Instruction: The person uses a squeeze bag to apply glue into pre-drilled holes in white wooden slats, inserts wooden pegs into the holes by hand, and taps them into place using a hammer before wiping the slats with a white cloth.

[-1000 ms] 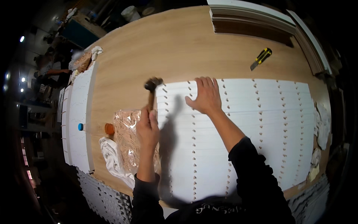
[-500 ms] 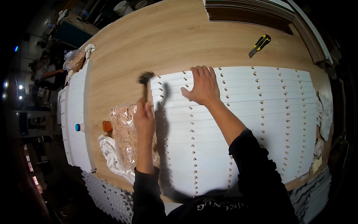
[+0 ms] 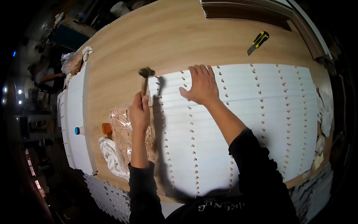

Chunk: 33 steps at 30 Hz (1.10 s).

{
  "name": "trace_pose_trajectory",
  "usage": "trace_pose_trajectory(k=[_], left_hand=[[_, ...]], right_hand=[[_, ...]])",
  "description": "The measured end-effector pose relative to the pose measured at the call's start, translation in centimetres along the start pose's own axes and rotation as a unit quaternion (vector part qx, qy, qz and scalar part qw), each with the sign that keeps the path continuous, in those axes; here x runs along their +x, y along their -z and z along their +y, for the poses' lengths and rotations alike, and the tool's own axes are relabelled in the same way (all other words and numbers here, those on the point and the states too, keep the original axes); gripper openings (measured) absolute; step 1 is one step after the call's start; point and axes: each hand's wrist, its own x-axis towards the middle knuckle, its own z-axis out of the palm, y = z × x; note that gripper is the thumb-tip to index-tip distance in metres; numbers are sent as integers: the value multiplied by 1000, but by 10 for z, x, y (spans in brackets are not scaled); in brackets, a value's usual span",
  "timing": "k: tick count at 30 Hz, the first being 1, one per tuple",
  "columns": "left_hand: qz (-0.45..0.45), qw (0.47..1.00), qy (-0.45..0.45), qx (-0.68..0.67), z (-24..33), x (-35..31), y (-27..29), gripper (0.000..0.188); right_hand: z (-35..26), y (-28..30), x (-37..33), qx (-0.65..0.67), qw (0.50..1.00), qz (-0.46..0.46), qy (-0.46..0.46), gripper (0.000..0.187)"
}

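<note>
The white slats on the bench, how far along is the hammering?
Done: the white slats lie side by side on the wooden table, with rows of small pegs across them. In hand: the left hand holds a hammer raised above the slats' left edge, while the right hand presses flat on the top slats. How many pegs are fully seated cannot be told.

You're in a woodworking shop: a broad plywood bench [image 3: 123, 48] bears rows of white slotted boards [image 3: 246, 123], a utility knife [image 3: 258, 42] at one o'clock, stacked white panels [image 3: 74, 123] at nine o'clock.
</note>
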Motion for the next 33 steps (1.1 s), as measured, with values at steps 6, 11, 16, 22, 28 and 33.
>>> trace_pose_trajectory(k=[6, 11, 16, 22, 28, 33], left_hand=[[135, 983, -103, 67, 20, -3, -8, 23], [0, 1000, -8, -22, 13, -12, 10, 22], [18, 991, -12, 132, 5, -32, -2, 23], [23, 999, -2, -40, 28, -37, 16, 19], [-37, 992, -2, 119, 11, -26, 10, 21], [-7, 995, -81, -62, 74, -32, -6, 20]], right_hand=[[0, 0, 4, -12, 1000, -12, -6, 69], [1, 3, 5, 2, 1000, -11, -10, 70], [-4, 3, 2, -5, 1000, -26, -9, 70], [4, 0, 0, -7, 999, -28, -19, 72], [-3, 5, 7, -9, 999, -33, -9, 73], [5, -1, -1, -5, 1000, 2, -4, 71]])
